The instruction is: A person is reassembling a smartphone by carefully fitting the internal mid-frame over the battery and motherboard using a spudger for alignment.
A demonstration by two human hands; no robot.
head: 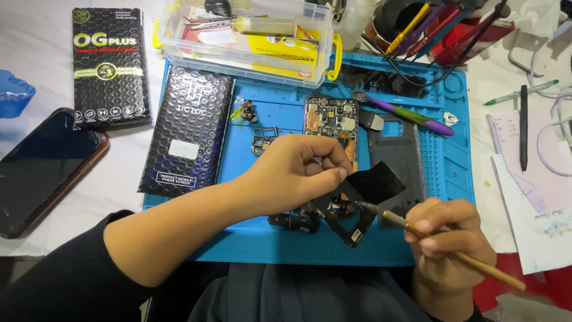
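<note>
Thin black film (376, 183) is pinched by left hand (295, 173) fingertips; brush (441, 247) is gripped tight in right hand (450, 238). Probably flimsy, best held at edges.

A thin black sheet (376, 182), flat and roughly four-cornered, is hanging tilted above the blue mat, one corner pinched while the rest is fanning out to the right. A slim brush with a golden-brown handle (453, 253) is slanting down from the lower right, its metal ferrule and tip touching the sheet's lower edge. Just beneath, an opened phone (331, 119) is lying flat with its circuit boards showing.
</note>
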